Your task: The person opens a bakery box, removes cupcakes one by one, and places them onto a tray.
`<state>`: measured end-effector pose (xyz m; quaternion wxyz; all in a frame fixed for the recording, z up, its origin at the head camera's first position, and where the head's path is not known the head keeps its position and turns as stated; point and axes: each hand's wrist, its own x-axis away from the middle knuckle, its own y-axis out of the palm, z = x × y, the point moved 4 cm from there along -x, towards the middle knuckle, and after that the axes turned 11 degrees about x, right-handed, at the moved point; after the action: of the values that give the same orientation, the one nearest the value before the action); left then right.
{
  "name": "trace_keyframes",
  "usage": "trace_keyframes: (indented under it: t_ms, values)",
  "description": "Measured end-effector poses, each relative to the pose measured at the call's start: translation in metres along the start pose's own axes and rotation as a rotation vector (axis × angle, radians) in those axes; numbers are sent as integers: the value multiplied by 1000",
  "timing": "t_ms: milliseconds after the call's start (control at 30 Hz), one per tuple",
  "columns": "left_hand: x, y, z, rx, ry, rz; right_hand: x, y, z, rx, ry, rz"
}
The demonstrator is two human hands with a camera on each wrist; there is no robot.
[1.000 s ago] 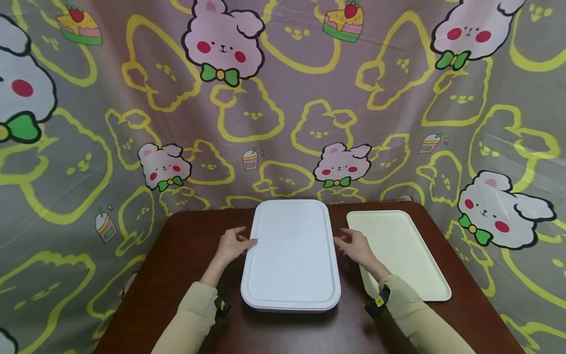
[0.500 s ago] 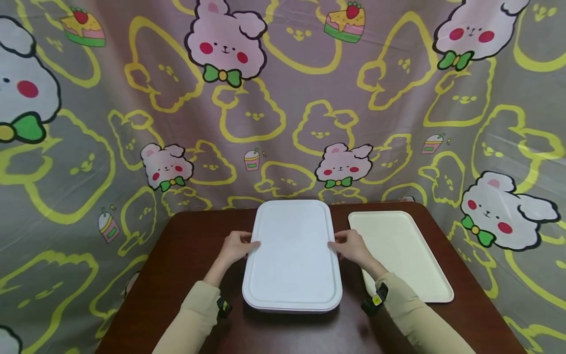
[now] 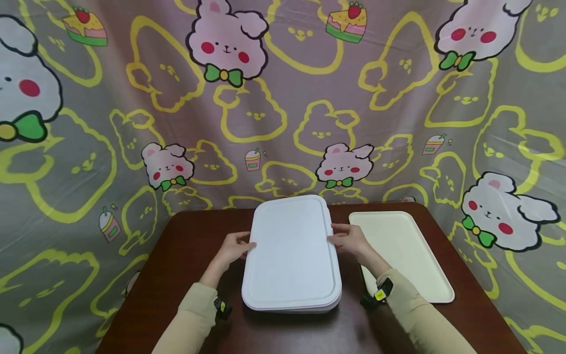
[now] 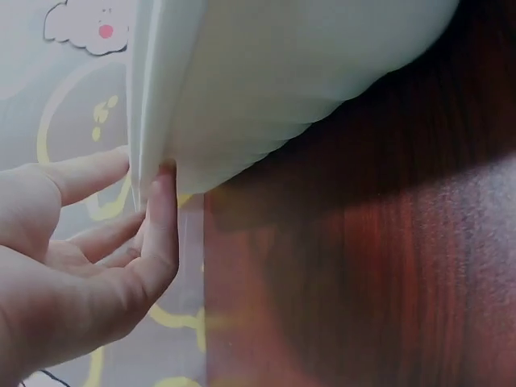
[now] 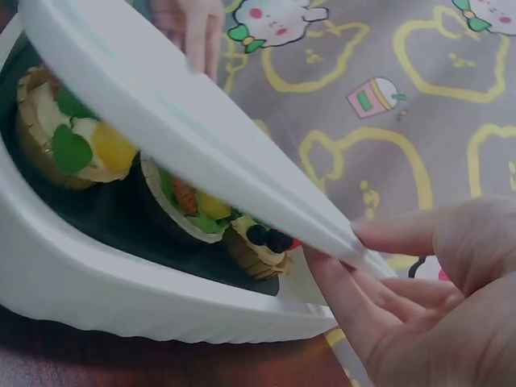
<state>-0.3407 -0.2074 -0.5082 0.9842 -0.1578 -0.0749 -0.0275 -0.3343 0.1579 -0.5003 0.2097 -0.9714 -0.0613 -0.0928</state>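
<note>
A white rectangular lid tilts on a white box, raised along its right side. My left hand pinches the lid's left rim, thumb on top and fingers beneath. At the right rim my right hand pinches the lid between thumb and fingers. Through the gap in the right wrist view, fruit-topped tarts show inside the box: one with a yellow piece and green leaves, another beside it, and one with dark berries. They sit on a dark green base.
A cream tray lies to the right of the box, partly behind the right forearm. Both stand on a dark brown wooden table. A curtain printed with rabbits hangs behind and at both sides.
Both hands have closed in on the lid's side rims and taken hold of it. The lid has come up off the box on the right and far side.
</note>
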Motion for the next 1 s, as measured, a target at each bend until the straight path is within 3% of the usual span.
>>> trace_keyframes:
  t_ms: [200, 367, 500, 700, 1000]
  values:
    - [-1, -15, -7, 175, -30, -40, -4, 1, -1, -83, -11, -109]
    - [0, -29, -13, 330, -69, -83, -10, 5, 1, -82, -34, -132]
    - [3, -39, -16, 401, -86, -95, -14, 11, 0, -65, -66, -139]
    - [9, -56, -18, 406, -110, -83, -17, 23, -9, -41, -100, -145]
    - [16, -80, -20, 310, -107, -21, -19, 46, -28, 2, -137, -139]
